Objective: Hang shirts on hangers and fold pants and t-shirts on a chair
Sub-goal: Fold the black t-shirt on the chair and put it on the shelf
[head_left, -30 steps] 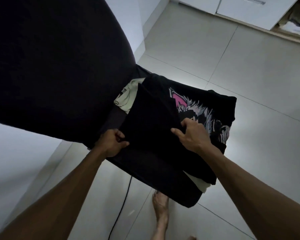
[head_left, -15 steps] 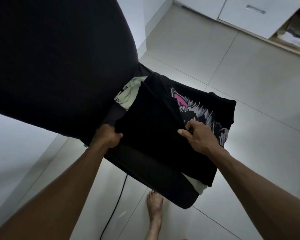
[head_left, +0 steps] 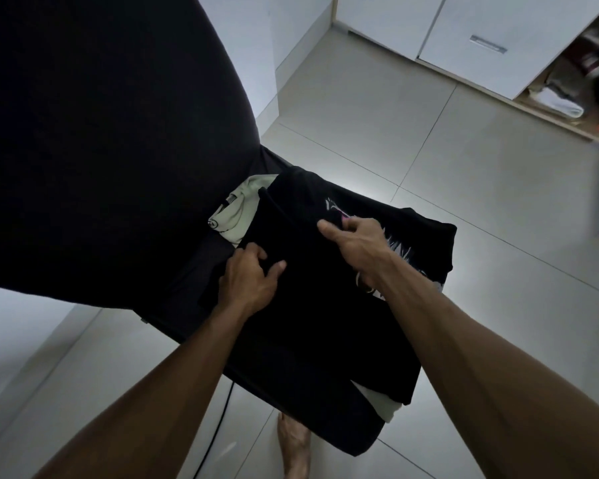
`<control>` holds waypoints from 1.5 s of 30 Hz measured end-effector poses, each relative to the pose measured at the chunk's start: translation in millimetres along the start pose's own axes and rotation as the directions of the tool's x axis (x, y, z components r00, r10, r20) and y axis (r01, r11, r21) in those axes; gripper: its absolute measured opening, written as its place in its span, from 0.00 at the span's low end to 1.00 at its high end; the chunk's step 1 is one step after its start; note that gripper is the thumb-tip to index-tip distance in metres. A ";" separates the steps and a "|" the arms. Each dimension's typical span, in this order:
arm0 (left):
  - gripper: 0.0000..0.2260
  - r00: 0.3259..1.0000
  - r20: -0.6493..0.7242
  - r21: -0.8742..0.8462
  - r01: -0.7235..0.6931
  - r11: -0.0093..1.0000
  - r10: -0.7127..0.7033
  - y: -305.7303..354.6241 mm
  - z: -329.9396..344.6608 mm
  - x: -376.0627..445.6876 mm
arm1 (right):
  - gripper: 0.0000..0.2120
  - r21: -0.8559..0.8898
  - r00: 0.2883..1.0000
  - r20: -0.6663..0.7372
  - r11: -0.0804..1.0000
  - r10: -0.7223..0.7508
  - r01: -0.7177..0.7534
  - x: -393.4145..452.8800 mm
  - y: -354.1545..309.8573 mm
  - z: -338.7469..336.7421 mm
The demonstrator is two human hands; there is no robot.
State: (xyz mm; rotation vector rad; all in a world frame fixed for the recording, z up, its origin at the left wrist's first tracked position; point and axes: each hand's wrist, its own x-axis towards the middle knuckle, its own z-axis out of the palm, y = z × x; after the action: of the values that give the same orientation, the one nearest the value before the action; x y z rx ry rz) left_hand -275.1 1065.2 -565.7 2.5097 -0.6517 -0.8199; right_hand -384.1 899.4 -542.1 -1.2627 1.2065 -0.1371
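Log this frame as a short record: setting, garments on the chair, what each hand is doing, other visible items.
setting: black chair on pale tiled floor
top garment: black t-shirt with pink and white print, part folded on the seat
under it: pale garment, edges showing
left hand: pinches a fold of the black t-shirt
right hand: grips the shirt's fabric by the print
other: white cabinet, black cable, bare foot

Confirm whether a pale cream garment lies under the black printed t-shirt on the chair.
Yes, a pale cream garment peeks out beneath the black printed t-shirt on the chair seat.
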 end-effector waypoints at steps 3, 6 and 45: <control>0.15 0.999 -0.044 -0.021 -0.012 1.000 0.011 -11.2 6.0 2.7 | 0.12 0.164 0.994 -0.105 0.986 0.041 -0.023 8.2 7.5 -16.7; 0.16 0.999 -0.049 0.022 -0.008 1.000 0.009 -6.8 7.6 4.4 | 0.08 0.162 0.992 -0.056 0.982 0.111 -0.101 6.1 17.9 -25.1; 0.23 0.974 0.209 0.069 -0.100 0.993 0.084 -46.3 -94.3 -17.2 | 0.17 -0.636 0.782 0.385 0.474 -0.490 0.610 -127.1 71.9 -14.5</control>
State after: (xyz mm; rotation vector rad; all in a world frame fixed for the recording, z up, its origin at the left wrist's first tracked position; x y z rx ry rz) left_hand -214.1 1134.5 -512.5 2.4627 -0.8789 -1.0479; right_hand -486.5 1001.6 -517.5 -2.3457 0.6502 -0.0119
